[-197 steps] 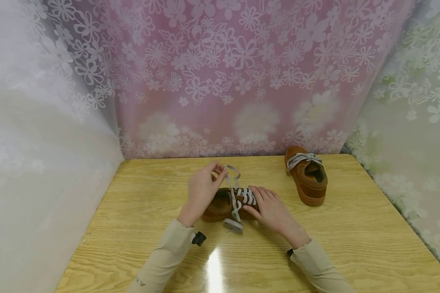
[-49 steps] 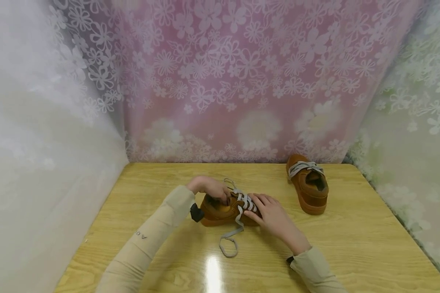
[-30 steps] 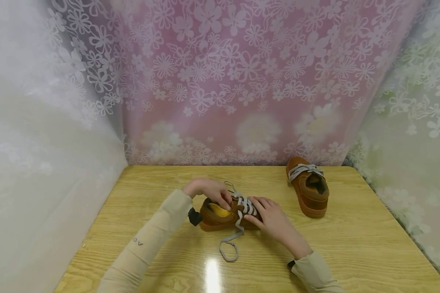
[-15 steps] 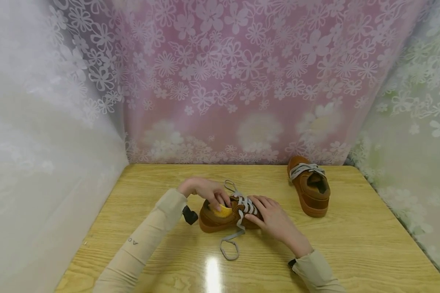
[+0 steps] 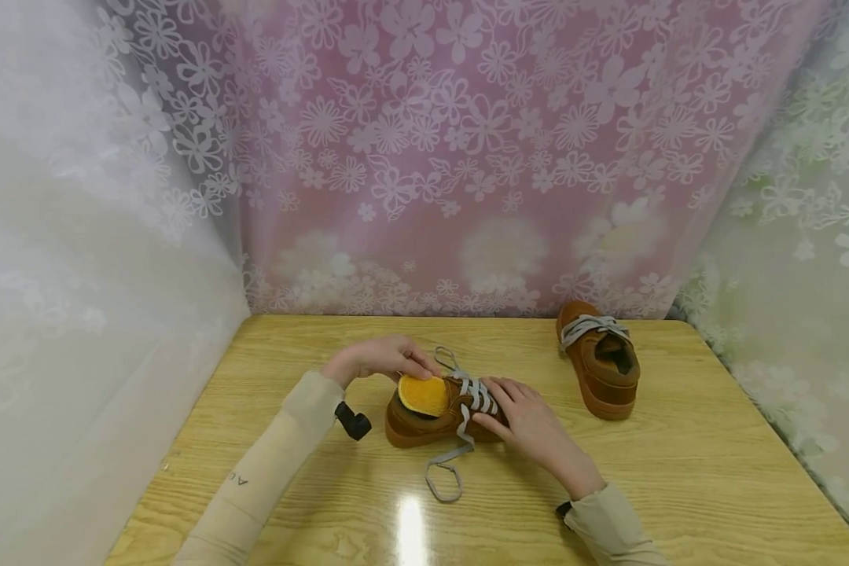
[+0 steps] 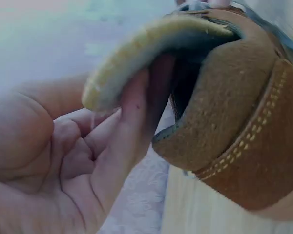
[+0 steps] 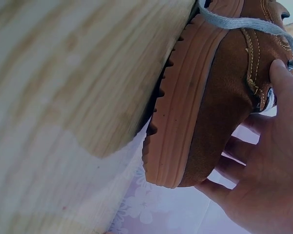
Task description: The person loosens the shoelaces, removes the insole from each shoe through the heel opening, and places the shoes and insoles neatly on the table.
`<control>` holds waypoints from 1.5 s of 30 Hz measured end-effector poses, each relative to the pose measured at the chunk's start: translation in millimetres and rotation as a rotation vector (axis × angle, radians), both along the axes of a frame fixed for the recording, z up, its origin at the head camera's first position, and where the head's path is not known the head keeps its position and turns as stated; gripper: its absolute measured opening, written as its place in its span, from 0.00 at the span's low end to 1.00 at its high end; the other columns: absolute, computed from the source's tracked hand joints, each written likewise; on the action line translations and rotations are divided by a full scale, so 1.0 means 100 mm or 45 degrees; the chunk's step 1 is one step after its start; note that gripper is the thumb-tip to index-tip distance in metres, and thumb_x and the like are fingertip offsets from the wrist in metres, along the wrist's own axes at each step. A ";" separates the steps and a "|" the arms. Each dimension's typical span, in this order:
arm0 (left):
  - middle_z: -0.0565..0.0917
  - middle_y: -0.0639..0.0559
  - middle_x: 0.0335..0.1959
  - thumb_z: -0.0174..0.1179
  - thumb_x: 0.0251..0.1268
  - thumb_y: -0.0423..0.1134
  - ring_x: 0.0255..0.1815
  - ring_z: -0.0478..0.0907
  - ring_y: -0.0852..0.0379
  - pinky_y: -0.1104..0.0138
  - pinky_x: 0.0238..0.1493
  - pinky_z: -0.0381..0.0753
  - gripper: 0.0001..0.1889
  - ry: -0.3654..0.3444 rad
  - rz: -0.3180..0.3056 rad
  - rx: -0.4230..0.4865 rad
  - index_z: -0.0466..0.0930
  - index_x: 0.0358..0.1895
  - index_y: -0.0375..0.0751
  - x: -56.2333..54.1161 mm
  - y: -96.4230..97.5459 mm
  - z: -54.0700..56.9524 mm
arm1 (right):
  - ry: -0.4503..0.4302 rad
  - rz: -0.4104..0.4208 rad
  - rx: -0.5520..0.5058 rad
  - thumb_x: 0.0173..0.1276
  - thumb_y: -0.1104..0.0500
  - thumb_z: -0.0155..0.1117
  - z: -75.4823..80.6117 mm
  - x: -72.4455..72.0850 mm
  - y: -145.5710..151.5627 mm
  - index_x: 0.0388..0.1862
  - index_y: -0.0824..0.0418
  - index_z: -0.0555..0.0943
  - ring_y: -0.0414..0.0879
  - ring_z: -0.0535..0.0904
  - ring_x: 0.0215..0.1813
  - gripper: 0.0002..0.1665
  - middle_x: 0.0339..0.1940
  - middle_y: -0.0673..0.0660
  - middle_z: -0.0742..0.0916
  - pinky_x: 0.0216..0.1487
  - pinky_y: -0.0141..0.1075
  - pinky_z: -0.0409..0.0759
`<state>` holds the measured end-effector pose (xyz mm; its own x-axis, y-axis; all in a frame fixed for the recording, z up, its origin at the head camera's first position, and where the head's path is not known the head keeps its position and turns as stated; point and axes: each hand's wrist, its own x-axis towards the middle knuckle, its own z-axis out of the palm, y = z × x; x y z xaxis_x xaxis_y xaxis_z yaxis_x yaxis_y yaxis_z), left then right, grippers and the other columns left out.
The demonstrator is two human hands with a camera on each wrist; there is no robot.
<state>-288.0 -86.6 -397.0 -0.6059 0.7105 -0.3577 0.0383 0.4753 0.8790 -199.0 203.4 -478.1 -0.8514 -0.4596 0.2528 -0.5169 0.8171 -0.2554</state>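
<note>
The left hand (image 5: 384, 358) is the nearer, its grip pinching the raised heel end of a yellow insole (image 5: 423, 395) that tilts up out of the opening of a brown shoe (image 5: 412, 431), its front part hidden inside. From that pinch, insole and shoe extend rightward, long axes roughly parallel to the far edge of the table (image 5: 297, 346), to the toe, which the right hand (image 5: 538, 430) clasps.

A yellow wood-grain worktop (image 5: 509, 503) with rounded far corners stands before a pink curtain (image 5: 424, 157) patterned with white flowers. A whitish sheet (image 5: 99, 275) hangs at left, a green-tinted floral sheet (image 5: 792, 299) at right. A bright reflection (image 5: 410, 527) gleams on the wood.
</note>
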 end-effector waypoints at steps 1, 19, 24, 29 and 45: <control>0.84 0.48 0.58 0.57 0.78 0.41 0.43 0.83 0.59 0.62 0.45 0.85 0.16 0.043 -0.008 -0.032 0.84 0.60 0.39 0.03 0.00 0.02 | 0.006 -0.001 0.002 0.75 0.36 0.58 0.00 0.00 0.00 0.76 0.60 0.70 0.63 0.73 0.69 0.41 0.69 0.63 0.78 0.69 0.59 0.68; 0.87 0.50 0.43 0.55 0.79 0.38 0.30 0.76 0.60 0.67 0.32 0.77 0.15 0.331 0.210 -0.072 0.84 0.59 0.38 0.36 -0.33 0.08 | -0.003 -0.008 0.038 0.75 0.35 0.57 -0.02 0.00 -0.06 0.76 0.60 0.68 0.64 0.72 0.70 0.42 0.70 0.63 0.77 0.68 0.61 0.68; 0.84 0.46 0.47 0.52 0.80 0.38 0.33 0.76 0.57 0.65 0.34 0.78 0.16 0.361 0.301 -0.086 0.83 0.60 0.37 0.43 -0.60 0.18 | 0.005 -0.011 0.014 0.75 0.36 0.57 -0.03 0.01 -0.06 0.76 0.60 0.68 0.66 0.72 0.68 0.42 0.69 0.64 0.77 0.67 0.62 0.69; 0.85 0.48 0.54 0.53 0.81 0.43 0.43 0.81 0.53 0.59 0.45 0.81 0.16 0.640 0.245 -0.172 0.84 0.61 0.43 0.51 -0.67 0.21 | 0.024 -0.012 0.022 0.74 0.36 0.58 -0.02 0.00 -0.04 0.76 0.59 0.69 0.66 0.73 0.67 0.41 0.68 0.65 0.78 0.66 0.62 0.70; 0.71 0.49 0.74 0.60 0.72 0.52 0.70 0.71 0.44 0.46 0.70 0.68 0.23 1.360 -0.187 -0.430 0.79 0.67 0.56 0.80 -0.26 -0.20 | 0.030 -0.001 0.044 0.74 0.35 0.58 -0.02 -0.01 -0.03 0.76 0.59 0.68 0.63 0.74 0.67 0.41 0.67 0.64 0.78 0.68 0.59 0.70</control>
<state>-207.6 -113.0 -416.6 -0.6348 0.7653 0.1062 0.7684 0.6110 0.1902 -200.1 200.9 -480.1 -0.8458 -0.4677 0.2566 -0.5217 0.8256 -0.2149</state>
